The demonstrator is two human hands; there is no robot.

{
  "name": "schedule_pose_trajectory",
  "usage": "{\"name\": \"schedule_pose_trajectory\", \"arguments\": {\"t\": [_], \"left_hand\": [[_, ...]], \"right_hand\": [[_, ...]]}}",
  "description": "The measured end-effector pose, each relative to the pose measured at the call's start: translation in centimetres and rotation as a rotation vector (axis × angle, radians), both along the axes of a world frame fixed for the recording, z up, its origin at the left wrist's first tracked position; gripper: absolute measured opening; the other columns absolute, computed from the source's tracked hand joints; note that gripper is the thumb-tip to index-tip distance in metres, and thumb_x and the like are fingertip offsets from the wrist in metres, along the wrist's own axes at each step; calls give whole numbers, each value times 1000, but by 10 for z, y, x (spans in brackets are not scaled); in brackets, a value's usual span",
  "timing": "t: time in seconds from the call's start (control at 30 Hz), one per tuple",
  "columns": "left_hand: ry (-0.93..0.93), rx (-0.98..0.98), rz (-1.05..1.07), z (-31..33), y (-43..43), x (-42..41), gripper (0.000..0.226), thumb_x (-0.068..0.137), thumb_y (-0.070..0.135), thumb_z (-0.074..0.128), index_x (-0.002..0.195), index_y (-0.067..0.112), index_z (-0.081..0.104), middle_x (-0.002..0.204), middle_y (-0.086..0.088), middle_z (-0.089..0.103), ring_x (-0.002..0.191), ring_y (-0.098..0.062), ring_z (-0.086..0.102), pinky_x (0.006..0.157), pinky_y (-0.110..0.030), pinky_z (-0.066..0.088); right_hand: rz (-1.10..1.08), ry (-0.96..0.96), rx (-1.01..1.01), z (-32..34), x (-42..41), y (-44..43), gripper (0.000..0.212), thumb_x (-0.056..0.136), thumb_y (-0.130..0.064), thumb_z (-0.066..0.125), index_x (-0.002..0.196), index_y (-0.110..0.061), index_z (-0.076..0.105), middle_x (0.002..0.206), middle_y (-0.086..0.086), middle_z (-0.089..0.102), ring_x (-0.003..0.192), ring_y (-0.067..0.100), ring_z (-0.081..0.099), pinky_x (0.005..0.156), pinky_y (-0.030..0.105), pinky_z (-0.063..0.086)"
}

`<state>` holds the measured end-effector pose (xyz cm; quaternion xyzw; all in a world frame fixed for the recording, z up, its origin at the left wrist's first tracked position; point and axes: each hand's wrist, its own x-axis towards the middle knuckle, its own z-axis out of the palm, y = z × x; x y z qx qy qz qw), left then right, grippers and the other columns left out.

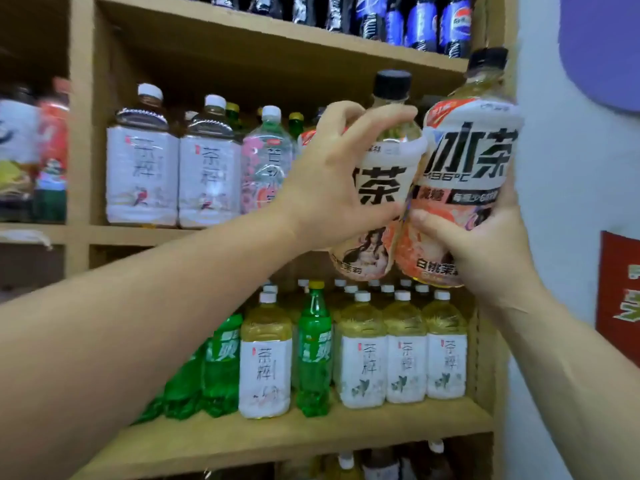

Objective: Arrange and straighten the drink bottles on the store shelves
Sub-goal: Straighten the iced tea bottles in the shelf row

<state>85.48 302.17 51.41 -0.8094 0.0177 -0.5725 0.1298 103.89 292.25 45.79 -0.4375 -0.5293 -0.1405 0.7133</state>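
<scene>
Up by shelf post, paired bottles

Warm, fairly bright indoor light comes from the front. Deep shadow sits under the top shelf and at the back of each bay. The far-left bottles are smeared with blur, and straight edges bow toward the frame's borders.

Noted left tea bottle and right tea bottle in front of the right end of the middle shelf board, not standing on it. Found both capped in black, filled with pale yellow liquid, wrapped in white labels with large black characters over peach artwork. Found both tilted, tops leaning right, bodies touching side by side, bases hanging below board level.
</scene>
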Motion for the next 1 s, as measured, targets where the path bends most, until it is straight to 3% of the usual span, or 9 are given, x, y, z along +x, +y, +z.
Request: {"name": "schedule_pose_trajectory", "arguments": {"t": [0.13,0.23,0.3,0.5,0.63,0.73,0.87,1.0], "left_hand": [[-23,-171,0,-54,2,-62,83,73,33,85,146,23,48,132,-10,50,123,-19,48,101,-20,41],[-15,-285,40,-106,-2,-122,84,69,28,90,144,30,51,131,-7,46,123,-18,49,101,-25,44],[12,-339,87,-140,-7,-165,86,67,27,91,143,36,51,131,-2,43,127,-11,48,102,-20,44],[113,-481,229,-208,2,-297,86,67,29,91,139,49,49,134,15,37,130,4,41,101,-8,38],[61,-546,337,-232,6,-376,89,65,33,90,137,58,46,138,20,36,132,5,40,99,-1,31],[-14,-610,410,-249,8,-442,91,63,32,90,134,63,44,136,23,37,131,8,39,98,1,27],[-68,-722,535,-277,14,-518,98,58,21,95,131,64,46,133,25,39,126,15,38,98,2,26],[-82,-821,620,-310,32,-568,98,59,16,96,133,59,48,134,26,37,124,19,36,95,4,27]], "right_hand": [[139,35,-118,-38,-66,-1,79,69,-15,92,135,-25,51,122,-9,71,108,5,70,92,40,59],[292,108,-215,-84,-116,3,90,51,-26,99,130,-25,56,119,-4,74,104,13,74,85,43,59],[400,181,-295,-119,-152,10,94,39,-37,100,123,-30,59,116,-2,76,101,20,76,81,47,60],[653,324,-468,-200,-272,49,111,28,-51,102,127,-25,58,117,5,76,104,27,75,91,56,57],[720,329,-509,-226,-346,75,94,36,-33,96,122,-23,59,113,4,77,102,25,76,90,53,58],[722,323,-549,-243,-402,90,94,34,-35,96,120,-27,58,114,1,76,101,23,75,84,42,60],[676,276,-603,-269,-452,106,90,44,-37,92,126,-35,55,121,-7,72,110,16,71,92,44,55],[621,275,-739,-302,-480,123,87,41,-37,89,121,-37,54,112,-20,72,101,3,70,83,29,54]]}}
